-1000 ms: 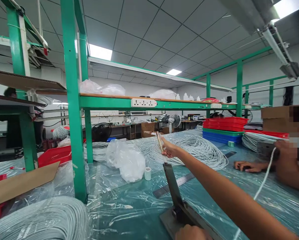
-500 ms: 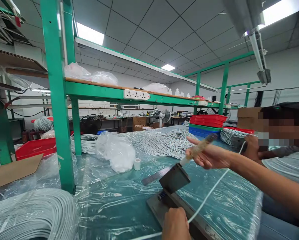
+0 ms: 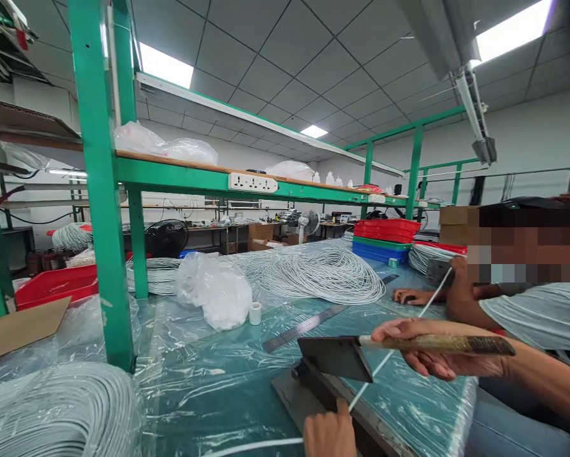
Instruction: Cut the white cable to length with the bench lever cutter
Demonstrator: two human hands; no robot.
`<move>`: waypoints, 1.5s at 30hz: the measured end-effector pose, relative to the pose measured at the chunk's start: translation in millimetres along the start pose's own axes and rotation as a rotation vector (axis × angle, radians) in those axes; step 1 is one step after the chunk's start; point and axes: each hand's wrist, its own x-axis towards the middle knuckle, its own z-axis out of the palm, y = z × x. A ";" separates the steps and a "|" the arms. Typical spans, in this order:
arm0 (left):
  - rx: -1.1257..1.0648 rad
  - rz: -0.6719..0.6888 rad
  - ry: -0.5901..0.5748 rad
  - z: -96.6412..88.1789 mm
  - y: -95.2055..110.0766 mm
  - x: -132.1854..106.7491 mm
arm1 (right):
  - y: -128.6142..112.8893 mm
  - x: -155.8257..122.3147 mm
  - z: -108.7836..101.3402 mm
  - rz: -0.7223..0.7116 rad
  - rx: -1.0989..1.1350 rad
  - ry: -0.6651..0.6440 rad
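My left hand [image 3: 330,433] is closed on a thin white cable [image 3: 251,447] at the bottom of the head view. That cable slants up and right, passing behind the blade and my right hand. In my right hand [image 3: 437,358] is the wooden handle [image 3: 461,344] of a lever cutter, fingers curled round it. The cutter's wide dark blade [image 3: 337,357] hangs tilted over its metal base [image 3: 289,397], close to the cable. Whether the blade touches the cable, I cannot tell.
Behind the cutter lie a steel ruler [image 3: 301,328], a loose cable coil [image 3: 323,276], and a white roll [image 3: 255,313]. A big cable coil [image 3: 56,412] fills the lower left beside a green post [image 3: 97,190]. At right, a co-worker's hand [image 3: 411,296] rests on the table.
The lever cutter's handle has swung down and right with my right hand, from steeply raised to nearly level, lowering the blade. My left hand still grips the cable. A co-worker's hand now shows on the table.
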 end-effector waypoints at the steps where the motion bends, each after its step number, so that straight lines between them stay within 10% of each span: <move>1: 0.017 0.009 -0.005 1.4 2.3 0.0 | 1.1 -0.6 0.3 -0.004 0.002 0.007; 34: -0.506 -0.114 0.237 49.5 -19.1 39.6 | 40.2 -18.4 14.0 -0.056 0.085 0.181; 45: -0.638 -0.039 0.219 45.9 -20.3 38.2 | 57.0 -24.0 5.5 0.055 -0.040 0.005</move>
